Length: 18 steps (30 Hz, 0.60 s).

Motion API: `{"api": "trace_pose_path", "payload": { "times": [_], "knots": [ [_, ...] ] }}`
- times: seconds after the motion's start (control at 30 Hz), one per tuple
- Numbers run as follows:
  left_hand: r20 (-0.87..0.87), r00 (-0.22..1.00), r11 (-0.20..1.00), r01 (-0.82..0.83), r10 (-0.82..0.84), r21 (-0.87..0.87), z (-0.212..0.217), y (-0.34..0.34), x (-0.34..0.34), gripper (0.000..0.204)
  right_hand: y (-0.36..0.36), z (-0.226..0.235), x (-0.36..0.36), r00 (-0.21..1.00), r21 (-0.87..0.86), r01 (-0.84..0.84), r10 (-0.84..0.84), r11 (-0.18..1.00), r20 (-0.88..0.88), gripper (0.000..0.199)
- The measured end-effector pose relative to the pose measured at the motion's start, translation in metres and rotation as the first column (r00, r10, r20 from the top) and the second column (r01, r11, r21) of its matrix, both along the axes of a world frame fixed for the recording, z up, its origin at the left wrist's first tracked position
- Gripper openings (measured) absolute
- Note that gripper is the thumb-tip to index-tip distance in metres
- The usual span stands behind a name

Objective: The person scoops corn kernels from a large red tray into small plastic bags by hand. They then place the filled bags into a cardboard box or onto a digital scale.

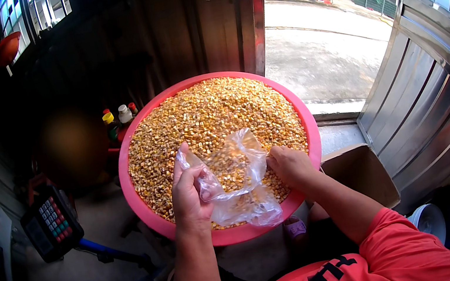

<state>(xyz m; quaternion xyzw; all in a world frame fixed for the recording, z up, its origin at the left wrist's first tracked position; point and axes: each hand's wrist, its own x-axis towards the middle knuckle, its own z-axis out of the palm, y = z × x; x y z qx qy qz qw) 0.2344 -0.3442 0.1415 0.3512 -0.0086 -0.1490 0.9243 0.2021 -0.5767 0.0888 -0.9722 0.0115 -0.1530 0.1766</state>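
Note:
A wide pink basin (311,126) is heaped with dried yellow corn kernels (211,110). Over its near side a clear plastic bag (249,211) is stretched between my two hands, and kernels show through the thin film. My left hand (190,191) grips the bag's left edge, thumb against the fingers. At the bag's right edge, my right hand (290,166) has its fingers curled closed on the film, just above the kernels. Its fingertips are partly hidden.
A weighing scale's keypad display (51,223) stands on a blue post at left. Small bottles (117,120) sit behind the basin's left rim. An open cardboard box (361,174) and a white bucket (429,222) are at right, by a metal door (422,107) beside the doorway.

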Motion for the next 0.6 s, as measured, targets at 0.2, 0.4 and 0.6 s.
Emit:
{"api": "trace_pose_path", "payload": {
  "times": [0.2, 0.4, 0.6],
  "knots": [
    [0.012, 1.0, 1.0, 0.01, -0.01, -0.028, -0.003, 0.0, 0.0, 0.058, -0.012, 0.01, 0.011, 0.983, 0.269, 0.029, -0.076, 0.963, 0.166, 0.024],
    [0.035, 0.999, 1.0, -0.021, 0.021, -0.002, -0.002, 0.005, -0.001, 0.059, 0.047, 0.071, 0.019, 0.914, 0.322, -0.292, 0.164, 0.901, 0.372, 0.02],
    [0.047, 0.998, 0.999, -0.034, 0.036, -0.031, -0.007, -0.001, 0.003, 0.059, 0.09, 0.054, 0.037, 0.911, 0.208, -0.406, 0.377, 0.89, 0.167, 0.02]
  ]
}}
